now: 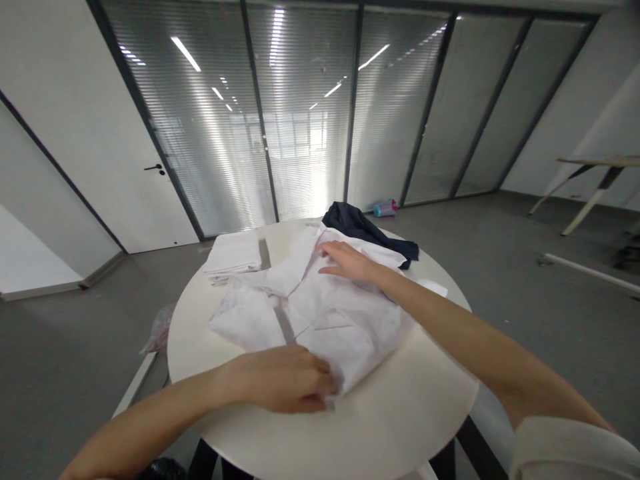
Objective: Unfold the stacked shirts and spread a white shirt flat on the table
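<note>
A crumpled white shirt (345, 307) lies spread over the middle of a round white table (400, 413). At the shirt's near edge is my left hand (290, 380), its fingers curled on the cloth and slightly blurred. My right hand (345, 260) rests on the far part of the shirt, fingers stretched out and apart. Just beyond it a dark navy garment (363, 227) lies in a heap, partly covered by white cloth. To the left, a folded stack of white cloth (234, 253) sits near the table's far edge.
A clear plastic bag (160, 330) is on the floor at the left. Behind the table, a blue and pink item (385, 208) lies by the glass partition (310, 133). A wooden-topped table (600, 162) stands at the far right, and a door (100, 147) is at the left.
</note>
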The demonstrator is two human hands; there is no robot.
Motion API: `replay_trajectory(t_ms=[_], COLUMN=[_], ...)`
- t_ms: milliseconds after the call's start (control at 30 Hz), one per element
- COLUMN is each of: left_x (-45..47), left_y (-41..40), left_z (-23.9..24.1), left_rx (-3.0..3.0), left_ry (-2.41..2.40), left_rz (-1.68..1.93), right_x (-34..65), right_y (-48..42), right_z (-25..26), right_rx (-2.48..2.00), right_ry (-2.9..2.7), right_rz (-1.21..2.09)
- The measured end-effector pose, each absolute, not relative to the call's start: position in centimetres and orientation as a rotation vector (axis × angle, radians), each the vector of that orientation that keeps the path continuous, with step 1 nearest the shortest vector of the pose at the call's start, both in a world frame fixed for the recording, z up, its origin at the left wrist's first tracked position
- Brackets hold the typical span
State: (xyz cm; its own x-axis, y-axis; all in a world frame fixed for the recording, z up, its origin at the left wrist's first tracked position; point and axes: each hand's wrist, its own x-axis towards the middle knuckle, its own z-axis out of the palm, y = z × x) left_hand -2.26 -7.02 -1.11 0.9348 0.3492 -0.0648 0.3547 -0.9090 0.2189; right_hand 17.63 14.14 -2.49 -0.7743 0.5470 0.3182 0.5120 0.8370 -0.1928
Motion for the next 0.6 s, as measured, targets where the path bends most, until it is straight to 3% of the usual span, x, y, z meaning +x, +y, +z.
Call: replay_trajectory(t_ms=[200,367,600], left_x=[-2.9,-4.8,-7.2], left_y=[-7.1,-3.6,0.3], left_z=[0.2,-1.3,-4.4], left_rx=[2.736,2.735,2.698], left_ry=[0.701,0.986,1.211], left_rz=[0.08,0.207,0.4], right_x=[17.1,17.2,17.8], right_y=[11.4,11.6,10.2], right_z=[-3.9,-5.3,-5.0], right_rx=[-0.858,-0.89,-0.927], right_ry=[-2.971,-3.001,-2.828], right_rz=[-0.103,0.058,-0.01])
